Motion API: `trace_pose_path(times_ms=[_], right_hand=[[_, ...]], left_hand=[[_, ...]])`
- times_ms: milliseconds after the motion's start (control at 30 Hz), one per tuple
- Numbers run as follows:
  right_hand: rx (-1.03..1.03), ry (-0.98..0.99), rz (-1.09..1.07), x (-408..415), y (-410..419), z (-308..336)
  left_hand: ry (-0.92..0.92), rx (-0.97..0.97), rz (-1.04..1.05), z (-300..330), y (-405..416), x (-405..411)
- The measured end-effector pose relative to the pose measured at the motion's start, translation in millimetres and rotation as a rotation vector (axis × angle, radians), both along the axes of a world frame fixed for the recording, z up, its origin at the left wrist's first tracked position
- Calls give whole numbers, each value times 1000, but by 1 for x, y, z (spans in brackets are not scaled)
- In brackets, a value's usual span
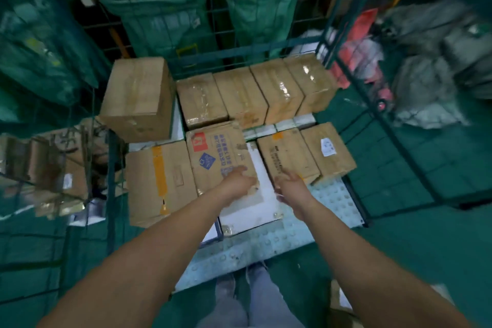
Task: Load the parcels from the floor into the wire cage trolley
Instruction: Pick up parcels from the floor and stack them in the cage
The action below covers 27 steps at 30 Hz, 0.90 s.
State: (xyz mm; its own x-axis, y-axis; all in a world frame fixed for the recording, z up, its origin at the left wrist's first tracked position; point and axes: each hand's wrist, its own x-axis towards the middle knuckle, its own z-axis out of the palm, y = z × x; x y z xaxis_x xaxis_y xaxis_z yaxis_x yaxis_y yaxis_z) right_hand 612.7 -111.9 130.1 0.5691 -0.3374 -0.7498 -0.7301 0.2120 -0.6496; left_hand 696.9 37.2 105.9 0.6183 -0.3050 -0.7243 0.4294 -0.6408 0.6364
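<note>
Studded trolley floor (269, 243) bears taped cardboard parcels (287, 160); hands (239, 181) touch one.

Ahead of you the trolley floor (330, 194) carries boxes in two rows. Back row (255, 93): four side by side against the rear mesh, a bigger box (138, 98) raised at their left. Front row: wide box (159, 181) left, printed box (221, 154) beside it, two boxes (306, 154) right. Flat panel (255, 194) lies between them. Sacks (159, 8) hang behind the trolley.
</note>
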Motion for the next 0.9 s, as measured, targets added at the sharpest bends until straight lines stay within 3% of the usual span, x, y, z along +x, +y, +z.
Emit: trace_pose_path(times_ms=[367, 533, 900], right_hand=[[-81, -123, -419, -196, -40, 86], [-110, -156, -613, -297, -79, 91], [-126, -100, -1249, -575, -150, 60]], left_hand=[[1, -220, -342, 103, -111, -147], [23, -239, -533, 105, -184, -234], [9, -180, -1051, 91, -328, -486]])
